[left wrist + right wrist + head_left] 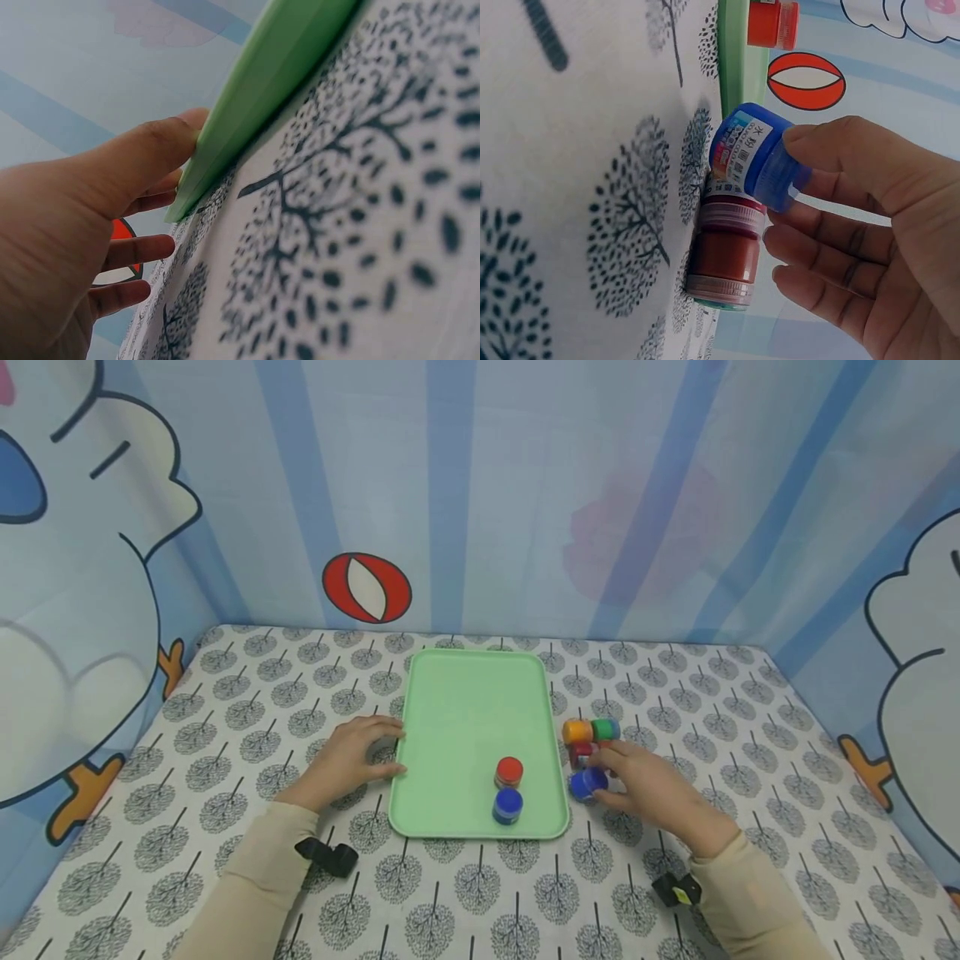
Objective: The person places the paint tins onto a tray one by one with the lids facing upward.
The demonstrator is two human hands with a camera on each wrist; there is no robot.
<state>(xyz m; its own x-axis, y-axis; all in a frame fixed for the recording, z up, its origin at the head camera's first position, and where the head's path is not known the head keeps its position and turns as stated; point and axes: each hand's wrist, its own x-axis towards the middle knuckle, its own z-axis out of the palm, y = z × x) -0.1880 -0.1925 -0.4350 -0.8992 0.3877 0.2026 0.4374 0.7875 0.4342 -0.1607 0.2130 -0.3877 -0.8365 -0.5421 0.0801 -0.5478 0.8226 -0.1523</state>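
Observation:
My right hand pinches a blue paint jar between thumb and fingers, right of the tray; the jar is tilted and its printed label shows in the right wrist view. Just beyond it are an orange paint jar, a green one and a dark red one, partly hidden by the fingers. My left hand touches the left rim of the light green tray with thumb and fingertips. Near the tray's lower right corner, a red-lidded jar and a blue-lidded jar stand upright.
A white cloth with tree prints covers the table. Behind and at the sides hangs a blue striped curtain with cartoon figures. Each wrist wears a black strap, such as the left wrist strap.

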